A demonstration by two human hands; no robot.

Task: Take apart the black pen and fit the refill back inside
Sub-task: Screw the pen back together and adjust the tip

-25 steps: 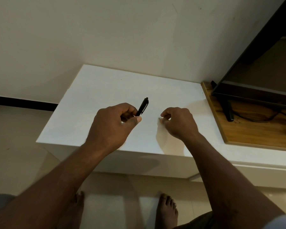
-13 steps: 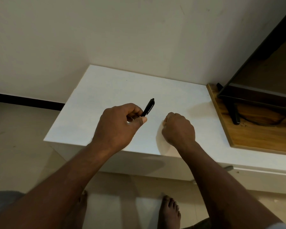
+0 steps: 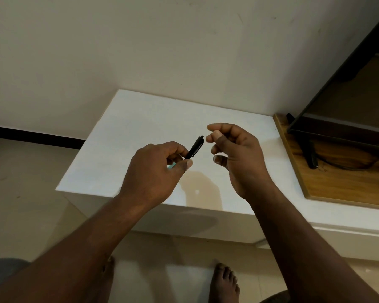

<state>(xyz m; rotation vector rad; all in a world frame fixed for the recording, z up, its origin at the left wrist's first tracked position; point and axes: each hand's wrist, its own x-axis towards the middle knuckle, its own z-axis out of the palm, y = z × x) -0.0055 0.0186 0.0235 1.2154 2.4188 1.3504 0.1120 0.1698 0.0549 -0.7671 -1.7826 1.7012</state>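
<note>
My left hand [image 3: 158, 169] grips the lower end of the black pen [image 3: 194, 147] between thumb and fingers. The pen's clip and clicker end points up and to the right, above the white table [image 3: 123, 138]. A bit of teal shows under my left fingers, and I cannot make out what it is. My right hand [image 3: 234, 154] is raised just right of the pen's top. Its fingers are loosely curled, thumb and forefinger close together, with nothing visible between them. No refill can be seen.
A wooden board [image 3: 341, 184] lies on the table's right side and carries a dark screen [image 3: 346, 110] on its stand with a black cable. A wall stands right behind the table. My bare feet are on the tiled floor below the front edge.
My right hand has lifted off the table and come up beside the pen's top. My left hand still grips the pen and has shifted only slightly.
</note>
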